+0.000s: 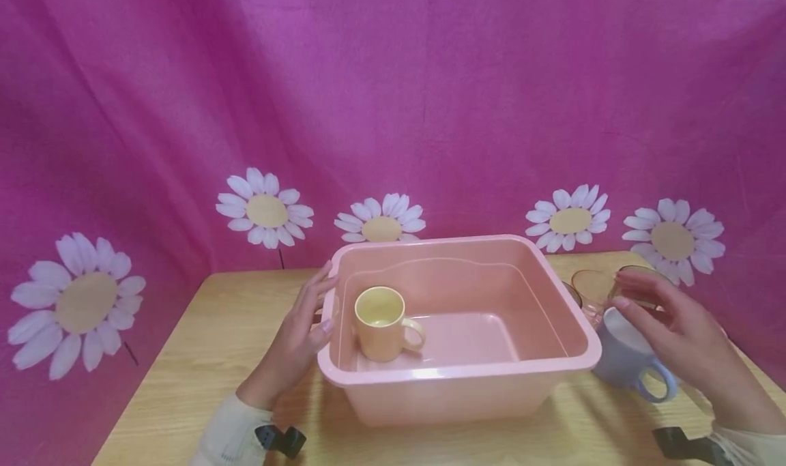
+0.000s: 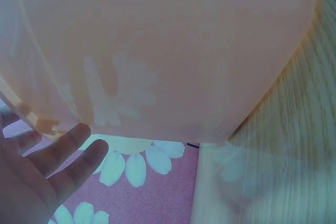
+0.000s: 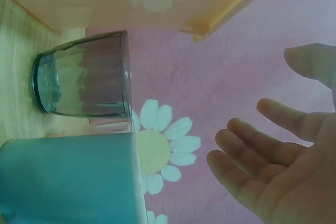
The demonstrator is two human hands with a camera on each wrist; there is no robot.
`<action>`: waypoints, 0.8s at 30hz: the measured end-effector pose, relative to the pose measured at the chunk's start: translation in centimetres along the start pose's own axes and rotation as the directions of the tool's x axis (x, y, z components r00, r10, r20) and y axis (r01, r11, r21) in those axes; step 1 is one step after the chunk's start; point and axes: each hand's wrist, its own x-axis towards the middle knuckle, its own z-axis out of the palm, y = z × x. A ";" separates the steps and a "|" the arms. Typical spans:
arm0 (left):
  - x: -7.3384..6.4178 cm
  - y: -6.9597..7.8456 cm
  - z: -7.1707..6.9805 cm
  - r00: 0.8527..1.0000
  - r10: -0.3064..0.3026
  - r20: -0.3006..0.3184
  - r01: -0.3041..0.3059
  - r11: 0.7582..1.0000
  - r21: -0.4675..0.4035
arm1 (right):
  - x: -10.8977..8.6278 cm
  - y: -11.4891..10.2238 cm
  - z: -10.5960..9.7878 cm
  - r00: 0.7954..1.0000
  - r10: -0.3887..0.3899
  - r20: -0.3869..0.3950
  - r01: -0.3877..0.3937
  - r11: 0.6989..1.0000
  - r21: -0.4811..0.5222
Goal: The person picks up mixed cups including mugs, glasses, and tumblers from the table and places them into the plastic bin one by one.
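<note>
A pink plastic basin (image 1: 454,372) stands on the table with a yellow mug (image 1: 379,336) upright inside it, near its left wall. My left hand (image 1: 297,333) is at the basin's left rim, fingers extended along the outside; in the left wrist view they are nearly straight beside the wall. To the right of the basin my right hand (image 1: 690,336) hovers over a blue mug (image 1: 623,357), fingers spread and holding nothing. A clear, dark-tinted glass (image 3: 81,77) stands between the blue mug and the basin in the right wrist view.
More clear glassware (image 1: 592,288) sits behind the blue mug, partly hidden by my right hand. The wooden table (image 1: 230,329) meets a magenta cloth (image 1: 424,111) printed with daisies along its back and left.
</note>
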 end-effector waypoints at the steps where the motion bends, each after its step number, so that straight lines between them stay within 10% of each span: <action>1: 0.0 0.1 0.0 1.000 0.001 0.001 -0.001 1.000 -0.002 | 0.0 0.0 -0.1 1.000 0.013 -0.006 -0.013 1.000 -0.005; 24: 0.0 0.0 0.3 1.000 -0.012 -0.017 0.012 1.000 -0.025 | -5.1 3.7 -2.0 0.984 0.173 -0.043 -0.172 0.985 0.014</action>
